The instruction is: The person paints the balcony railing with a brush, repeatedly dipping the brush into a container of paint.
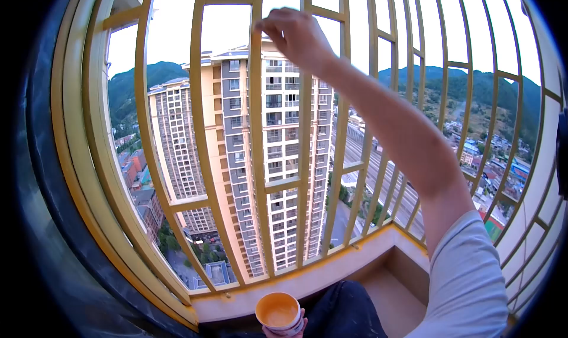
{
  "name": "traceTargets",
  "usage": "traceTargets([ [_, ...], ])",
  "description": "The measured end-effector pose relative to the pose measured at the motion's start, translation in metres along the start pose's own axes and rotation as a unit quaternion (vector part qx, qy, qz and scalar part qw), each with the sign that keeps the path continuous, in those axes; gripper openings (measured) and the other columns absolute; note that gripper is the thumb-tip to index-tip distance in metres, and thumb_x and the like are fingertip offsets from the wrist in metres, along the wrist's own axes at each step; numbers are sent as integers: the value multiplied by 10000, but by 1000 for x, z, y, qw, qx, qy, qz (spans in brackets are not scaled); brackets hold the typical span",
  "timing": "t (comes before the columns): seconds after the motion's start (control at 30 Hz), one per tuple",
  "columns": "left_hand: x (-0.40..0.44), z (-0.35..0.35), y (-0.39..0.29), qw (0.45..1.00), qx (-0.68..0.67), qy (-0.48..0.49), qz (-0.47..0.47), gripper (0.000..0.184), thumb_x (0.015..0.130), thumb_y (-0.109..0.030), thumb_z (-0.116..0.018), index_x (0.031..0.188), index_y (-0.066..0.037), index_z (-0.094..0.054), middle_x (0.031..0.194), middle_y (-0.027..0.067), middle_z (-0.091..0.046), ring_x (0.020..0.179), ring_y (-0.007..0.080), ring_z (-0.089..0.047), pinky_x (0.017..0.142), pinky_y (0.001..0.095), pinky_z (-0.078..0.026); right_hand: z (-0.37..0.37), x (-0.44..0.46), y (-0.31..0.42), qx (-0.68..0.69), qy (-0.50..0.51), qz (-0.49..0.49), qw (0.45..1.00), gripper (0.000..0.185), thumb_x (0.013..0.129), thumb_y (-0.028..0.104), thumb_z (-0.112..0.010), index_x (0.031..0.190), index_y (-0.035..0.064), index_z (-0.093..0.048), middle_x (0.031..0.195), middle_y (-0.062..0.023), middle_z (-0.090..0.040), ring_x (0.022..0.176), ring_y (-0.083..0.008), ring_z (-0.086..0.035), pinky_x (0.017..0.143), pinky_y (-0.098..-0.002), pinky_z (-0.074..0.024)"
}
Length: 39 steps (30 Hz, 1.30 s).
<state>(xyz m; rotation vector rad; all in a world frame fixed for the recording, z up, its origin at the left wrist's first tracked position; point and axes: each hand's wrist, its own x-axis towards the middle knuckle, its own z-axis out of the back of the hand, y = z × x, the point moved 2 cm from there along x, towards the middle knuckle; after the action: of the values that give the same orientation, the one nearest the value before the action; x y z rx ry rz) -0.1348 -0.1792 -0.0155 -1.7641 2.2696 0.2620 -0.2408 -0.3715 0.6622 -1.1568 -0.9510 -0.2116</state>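
At the far left of the frame, thick curved side posts [71, 101] of a metal grille, yellow-ochre along the visible length, with a stronger orange along the lower stretch — colour already on there, by the look of it, though impossible to tell fresh from old. Left of centre, beyond the grille, a tall tower [234, 119]. Next, an upright bar [256, 101], ochre lower down and more orange near the top, so possibly part-way through at that spot. At bottom centre, a cup [278, 309] with an orange inside, mouth turned up towards the camera, gripped low on its side by the left hand [302, 324]; depth of the contents not readable, but orange enough to suggest some left for use. Upper centre, high above the cup, the right hand [293, 33], raised, fingers curled close together at the top of that same bar — cannot tell whether around a small tool or nothing, nor whether in contact. Lower centre, a pale sill [319, 273] edged in yellow, then dark trousers [343, 308]. Lower right, a light sleeve [473, 267]. Farther right, more grille bars [507, 76], ochre too, with no plainly bare stretch to mark as remaining; amount left uncertain.
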Motion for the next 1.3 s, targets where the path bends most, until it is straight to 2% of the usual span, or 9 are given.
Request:
traceTargets([
  [0.1,-9,-11,1,1000,18,11,-18,924,899,-769,-419,1547,-111,-445,1569,204,-474,1452,485,-419,1140,584,-394,6,34,-21,-131,-19,35,991,185,1010,190,-639,1151,149,-752,1089,-6,-738,1062,-197,-680,887,-349,-595],
  [0.17,-5,-4,2,999,-21,36,11,920,901,-763,-421,1538,-100,-456,1552,207,-494,1451,474,-427,1144,579,-393,-12,7,-3,-326,180,51,927,336,1003,148,-621,1325,229,-676,1331,1,-671,1200,-185,-652,964,-295,-597],
  [0.4,-13,-2,11,998,-44,31,23,954,883,-799,-427,1550,-117,-446,1552,208,-497,1445,464,-440,1143,587,-395,1,-171,162,280,262,0,924,123,945,162,-689,1025,74,-721,900,-89,-696,902,-236,-719,718,-387,-638],
  [0.53,-8,5,11,1000,8,-21,14,1019,845,-851,-416,1574,-139,-406,1565,208,-478,1461,463,-416,1147,593,-386,-13,-98,106,7,238,16,971,88,950,111,-646,1015,72,-689,949,-101,-687,864,-260,-718,739,-409,-629],
  [0.63,4,30,8,989,2,148,14,811,965,-694,-454,1503,-91,-517,1492,204,-556,1378,468,-516,1083,583,-457,-1,10,58,-94,134,62,985,114,950,86,-648,1055,66,-687,967,-67,-684,957,-230,-703,837,-353,-632],
  [0.8,6,28,8,993,10,122,0,807,956,-720,-429,1510,-138,-506,1505,164,-545,1386,444,-513,1073,597,-466,-40,46,75,-295,291,202,887,65,917,91,-706,858,75,-730,871,-51,-725,975,-172,-718,838,-339,-617],
  [1.0,9,30,6,993,11,116,-2,804,945,-750,-399,1518,-195,-492,1522,116,-532,1397,416,-510,1059,613,-475,-55,8,123,64,487,-209,846,249,979,230,-666,908,8,-753,818,-138,-733,795,-248,-711,887,-456,-577],
  [1.17,12,37,4,994,13,110,-11,802,936,-776,-373,1525,-242,-480,1535,76,-521,1405,393,-508,1048,627,-483,-33,58,71,-273,180,81,942,182,971,154,-663,843,34,-714,714,-115,-701,664,-248,-738,577,-387,-608],
  [1.3,12,39,3,993,25,110,-26,802,928,-796,-353,1531,-280,-471,1546,44,-513,1412,374,-506,1040,638,-490,-54,9,125,-261,347,163,886,27,940,152,-717,937,140,-741,913,-45,-748,977,-211,-757,752,-351,-650],
])
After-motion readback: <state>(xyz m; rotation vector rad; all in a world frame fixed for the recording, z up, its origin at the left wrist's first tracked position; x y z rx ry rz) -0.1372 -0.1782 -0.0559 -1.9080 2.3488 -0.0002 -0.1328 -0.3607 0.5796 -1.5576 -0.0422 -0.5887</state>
